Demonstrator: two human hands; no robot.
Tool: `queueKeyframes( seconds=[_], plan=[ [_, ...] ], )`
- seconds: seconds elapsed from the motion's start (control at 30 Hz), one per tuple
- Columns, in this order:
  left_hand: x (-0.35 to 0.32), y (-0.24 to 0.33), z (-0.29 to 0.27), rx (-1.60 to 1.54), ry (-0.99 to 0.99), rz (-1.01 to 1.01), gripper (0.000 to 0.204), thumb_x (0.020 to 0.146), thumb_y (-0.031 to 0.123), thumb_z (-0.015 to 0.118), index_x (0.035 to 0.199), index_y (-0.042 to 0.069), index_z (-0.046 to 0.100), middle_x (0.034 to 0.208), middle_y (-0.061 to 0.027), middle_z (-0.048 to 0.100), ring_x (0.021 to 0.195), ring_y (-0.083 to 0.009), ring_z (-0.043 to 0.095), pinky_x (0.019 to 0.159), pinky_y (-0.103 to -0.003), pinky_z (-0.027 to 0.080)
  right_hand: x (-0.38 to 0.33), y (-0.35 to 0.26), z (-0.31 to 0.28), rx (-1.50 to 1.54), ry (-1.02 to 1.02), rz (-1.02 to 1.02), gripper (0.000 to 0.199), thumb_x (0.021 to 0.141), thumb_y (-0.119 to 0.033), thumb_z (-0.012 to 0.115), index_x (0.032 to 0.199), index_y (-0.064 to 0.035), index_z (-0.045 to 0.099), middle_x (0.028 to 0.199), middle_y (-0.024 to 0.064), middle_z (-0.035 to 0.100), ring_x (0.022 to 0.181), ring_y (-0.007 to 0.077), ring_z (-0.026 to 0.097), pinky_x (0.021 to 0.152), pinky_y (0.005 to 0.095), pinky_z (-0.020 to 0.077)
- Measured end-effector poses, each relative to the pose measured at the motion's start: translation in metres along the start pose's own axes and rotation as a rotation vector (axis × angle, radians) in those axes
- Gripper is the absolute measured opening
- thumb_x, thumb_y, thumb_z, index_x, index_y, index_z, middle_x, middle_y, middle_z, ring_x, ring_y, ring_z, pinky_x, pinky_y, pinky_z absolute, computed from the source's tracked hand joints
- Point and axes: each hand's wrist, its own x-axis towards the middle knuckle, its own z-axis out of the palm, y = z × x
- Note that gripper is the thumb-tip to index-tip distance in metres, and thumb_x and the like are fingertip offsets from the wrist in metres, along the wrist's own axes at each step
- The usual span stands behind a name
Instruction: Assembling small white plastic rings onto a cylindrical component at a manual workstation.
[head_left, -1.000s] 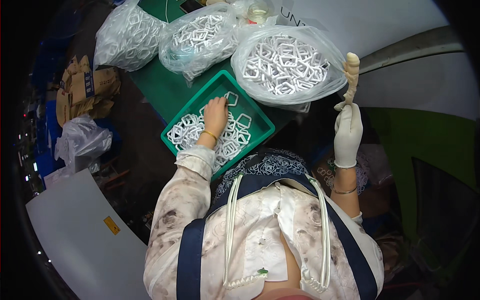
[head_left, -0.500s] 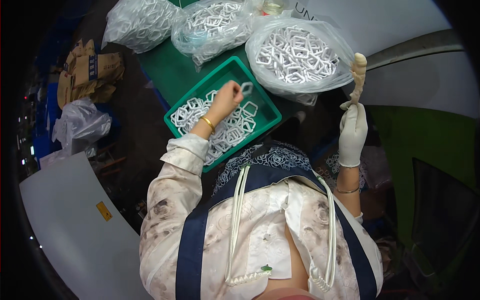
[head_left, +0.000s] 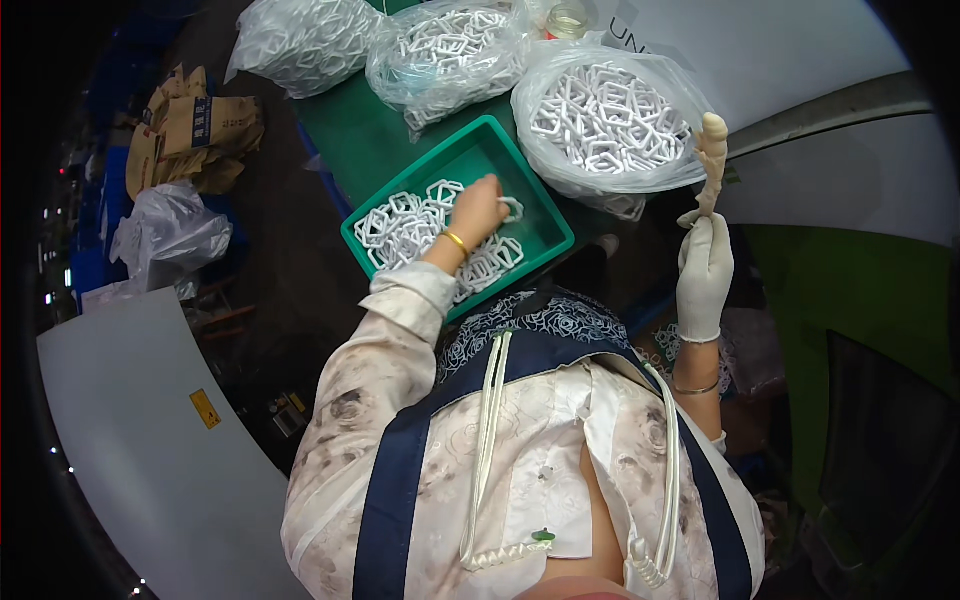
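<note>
My bare left hand (head_left: 480,208), a gold bangle at its wrist, is over the green tray (head_left: 556,236). Its fingers are closed on a white square ring (head_left: 513,210) that sticks out past the fingertips. Many similar white rings (head_left: 398,228) lie heaped in the left and near part of the tray. Off to the right, my right hand (head_left: 706,275) wears a white knit glove. Its fingers are pressed together around the lower end of a cream-coloured, knobbly stick-like piece (head_left: 712,160), held upright; I cannot tell its kind.
Behind the tray, clear plastic bags (head_left: 540,165) full of white rings stand on a green surface (head_left: 352,150). A glass jar (head_left: 567,20) is at the back. Brown paper sacks (head_left: 190,130) lie at the left, above a grey machine cover (head_left: 130,400). A pale panel (head_left: 800,60) rises at the right.
My left hand, with a ring at its fingertips, has moved slightly right and nearer me, lower over the tray. The right hand keeps its hold on the knobbly piece. The view has shifted a little.
</note>
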Motion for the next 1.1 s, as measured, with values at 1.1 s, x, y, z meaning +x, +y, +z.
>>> queueKeyframes(
  seconds=[1.1],
  plan=[
    [-0.034, -0.029, -0.068, -0.35, 0.049, -0.1, 0.024, 0.083, 0.002, 0.059, 0.107, 0.002, 0.063, 0.098, -0.014, 0.068, 0.089, -0.0286, 0.069, 0.082, -0.036, 0.056, -0.007, -0.002, 0.032, -0.117, -0.266, -0.169, 0.025, 0.108, -0.019, 0.048, 0.104, 0.0003, 0.062, 0.081, 0.0023, 0.058, 0.071, 0.0103, 0.051, 0.066, 0.0278, 0.0428]
  ],
)
